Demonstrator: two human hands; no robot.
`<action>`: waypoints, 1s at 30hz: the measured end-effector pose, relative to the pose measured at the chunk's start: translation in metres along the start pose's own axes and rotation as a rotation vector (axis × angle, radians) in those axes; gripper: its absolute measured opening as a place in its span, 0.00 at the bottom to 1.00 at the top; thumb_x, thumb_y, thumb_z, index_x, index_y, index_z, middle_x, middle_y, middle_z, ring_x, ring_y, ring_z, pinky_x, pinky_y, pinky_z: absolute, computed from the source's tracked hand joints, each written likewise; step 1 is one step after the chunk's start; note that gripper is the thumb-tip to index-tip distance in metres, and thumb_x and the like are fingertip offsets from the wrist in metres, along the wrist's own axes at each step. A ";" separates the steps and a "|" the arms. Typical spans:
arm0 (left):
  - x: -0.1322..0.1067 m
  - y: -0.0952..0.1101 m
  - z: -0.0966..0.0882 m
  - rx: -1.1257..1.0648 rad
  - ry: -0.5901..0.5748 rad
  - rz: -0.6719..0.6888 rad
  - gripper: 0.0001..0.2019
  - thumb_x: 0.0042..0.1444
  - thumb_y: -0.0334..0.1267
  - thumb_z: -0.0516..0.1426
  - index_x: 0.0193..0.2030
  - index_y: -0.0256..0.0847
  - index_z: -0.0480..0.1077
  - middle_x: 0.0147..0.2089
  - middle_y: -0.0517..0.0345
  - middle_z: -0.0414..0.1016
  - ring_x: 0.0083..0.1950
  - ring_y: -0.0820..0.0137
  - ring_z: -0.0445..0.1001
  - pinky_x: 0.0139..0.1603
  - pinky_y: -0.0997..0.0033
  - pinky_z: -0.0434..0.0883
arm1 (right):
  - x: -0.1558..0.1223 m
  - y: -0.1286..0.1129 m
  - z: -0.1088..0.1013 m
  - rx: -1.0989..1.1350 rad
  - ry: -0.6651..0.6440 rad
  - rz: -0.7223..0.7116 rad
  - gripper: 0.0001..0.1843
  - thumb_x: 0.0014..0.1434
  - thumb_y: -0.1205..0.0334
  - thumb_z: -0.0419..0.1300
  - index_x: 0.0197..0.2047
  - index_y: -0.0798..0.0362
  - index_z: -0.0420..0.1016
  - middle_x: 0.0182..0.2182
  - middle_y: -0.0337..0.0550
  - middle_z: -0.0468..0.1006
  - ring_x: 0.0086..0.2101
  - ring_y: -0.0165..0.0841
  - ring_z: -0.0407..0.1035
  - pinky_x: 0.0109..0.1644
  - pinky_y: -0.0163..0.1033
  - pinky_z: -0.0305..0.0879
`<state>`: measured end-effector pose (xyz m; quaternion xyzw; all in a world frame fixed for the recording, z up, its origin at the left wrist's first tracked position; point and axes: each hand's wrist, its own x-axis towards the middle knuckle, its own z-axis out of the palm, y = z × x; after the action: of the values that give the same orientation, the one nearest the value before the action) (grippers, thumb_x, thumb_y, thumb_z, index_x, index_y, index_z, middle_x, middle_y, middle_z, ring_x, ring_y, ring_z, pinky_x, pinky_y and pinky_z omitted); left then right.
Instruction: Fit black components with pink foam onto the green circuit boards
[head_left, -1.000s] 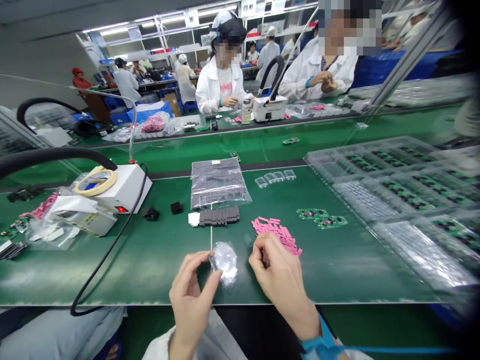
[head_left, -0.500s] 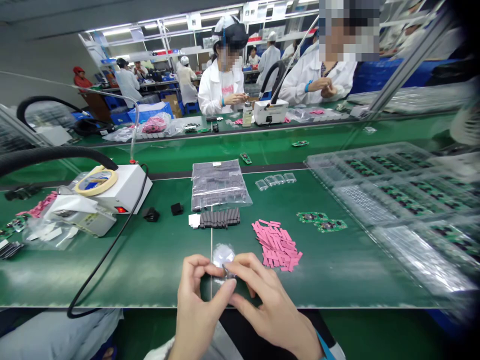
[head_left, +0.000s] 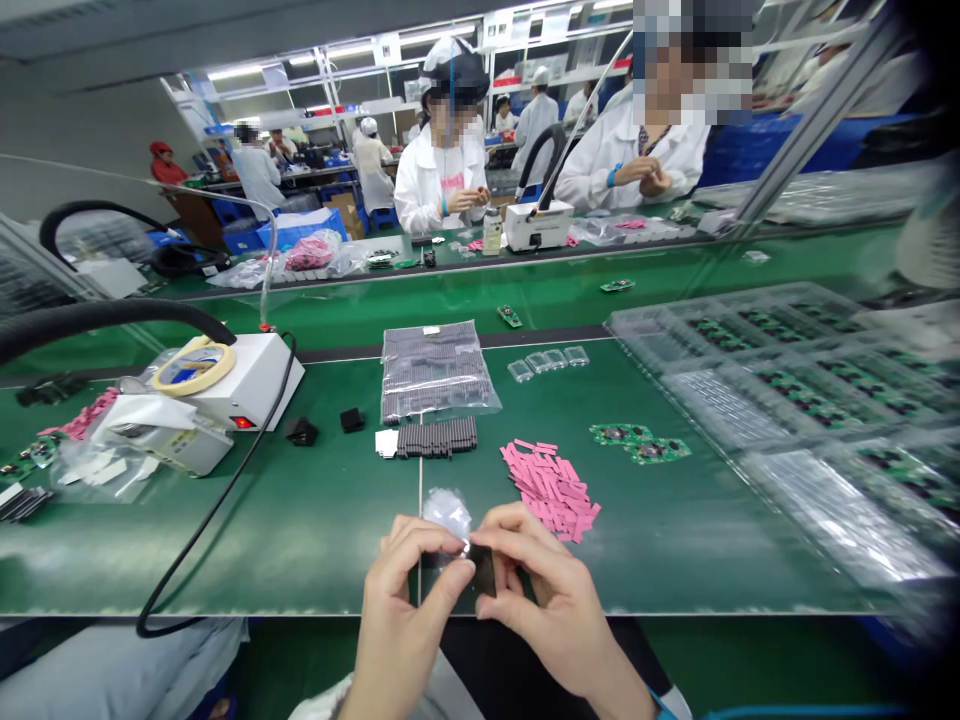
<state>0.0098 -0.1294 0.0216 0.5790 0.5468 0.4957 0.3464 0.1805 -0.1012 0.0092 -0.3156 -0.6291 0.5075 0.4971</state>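
My left hand [head_left: 409, 600] and my right hand [head_left: 547, 590] meet at the near edge of the green bench, their fingertips pinching a small dark rectangular piece [head_left: 482, 570] from both sides. A glint at its upper corner may be clear film; I cannot tell. A crumpled clear plastic film [head_left: 447, 513] lies just above my left fingers. Beyond my right hand is a loose pile of pink strips [head_left: 551, 490]. A row of black strips [head_left: 436, 437] lies farther up, beside a plastic bag of similar strips [head_left: 435, 373].
Green circuit boards [head_left: 639, 444] and small clear cases [head_left: 544, 358] lie to the right, next to stacked clear trays of boards [head_left: 787, 400]. A white machine with a tape roll [head_left: 225, 380] and black cable stands left. Co-workers sit across the bench.
My hands have come together from apart and sit slightly lower, nearer the bench edge. The dark piece now shows between them. The head view has shifted slightly.
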 end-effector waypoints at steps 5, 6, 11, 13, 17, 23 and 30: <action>0.002 0.001 0.002 -0.005 0.003 0.032 0.02 0.59 0.38 0.63 0.36 0.45 0.77 0.35 0.55 0.76 0.40 0.63 0.74 0.42 0.65 0.71 | -0.001 0.001 0.000 0.043 0.015 0.016 0.17 0.57 0.56 0.71 0.51 0.41 0.81 0.41 0.43 0.72 0.28 0.28 0.66 0.29 0.35 0.67; 0.002 0.002 0.002 -0.005 0.001 0.027 0.02 0.59 0.38 0.63 0.36 0.44 0.77 0.35 0.55 0.76 0.39 0.63 0.74 0.42 0.65 0.71 | -0.001 0.002 0.000 0.046 0.020 0.018 0.17 0.57 0.55 0.71 0.50 0.42 0.81 0.41 0.43 0.72 0.28 0.28 0.66 0.29 0.35 0.67; 0.004 0.008 0.004 -0.041 0.011 -0.007 0.02 0.57 0.36 0.64 0.34 0.44 0.77 0.33 0.57 0.75 0.38 0.64 0.74 0.41 0.66 0.69 | -0.002 0.002 -0.001 0.054 0.016 0.019 0.17 0.57 0.54 0.71 0.50 0.42 0.81 0.41 0.43 0.72 0.28 0.29 0.67 0.30 0.35 0.67; 0.005 0.010 0.004 -0.071 0.011 -0.031 0.02 0.56 0.36 0.64 0.32 0.45 0.76 0.32 0.59 0.75 0.37 0.65 0.74 0.41 0.67 0.69 | -0.003 0.002 -0.001 0.060 0.009 0.021 0.17 0.57 0.55 0.71 0.50 0.42 0.81 0.41 0.43 0.72 0.29 0.28 0.66 0.30 0.34 0.67; 0.006 0.011 0.003 -0.113 -0.005 -0.091 0.02 0.54 0.35 0.64 0.32 0.45 0.76 0.33 0.60 0.74 0.37 0.66 0.73 0.42 0.68 0.67 | -0.004 0.002 -0.001 0.077 -0.005 0.027 0.17 0.56 0.56 0.71 0.50 0.40 0.80 0.42 0.41 0.71 0.29 0.28 0.66 0.31 0.34 0.66; 0.005 0.011 0.002 -0.123 -0.022 -0.122 0.02 0.55 0.36 0.64 0.33 0.45 0.76 0.33 0.60 0.73 0.38 0.67 0.72 0.43 0.68 0.66 | -0.002 0.002 -0.002 0.090 -0.018 0.025 0.18 0.57 0.56 0.71 0.51 0.38 0.79 0.42 0.40 0.71 0.30 0.28 0.65 0.32 0.34 0.65; 0.012 0.012 -0.004 -0.217 -0.115 -0.178 0.07 0.56 0.39 0.64 0.29 0.43 0.73 0.31 0.60 0.71 0.36 0.68 0.70 0.40 0.69 0.64 | -0.001 -0.004 -0.001 0.096 -0.067 0.007 0.18 0.57 0.56 0.71 0.51 0.37 0.80 0.41 0.41 0.73 0.29 0.28 0.66 0.31 0.33 0.64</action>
<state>0.0087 -0.1205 0.0364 0.5145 0.5185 0.4854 0.4804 0.1819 -0.1031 0.0124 -0.2765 -0.6190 0.5491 0.4887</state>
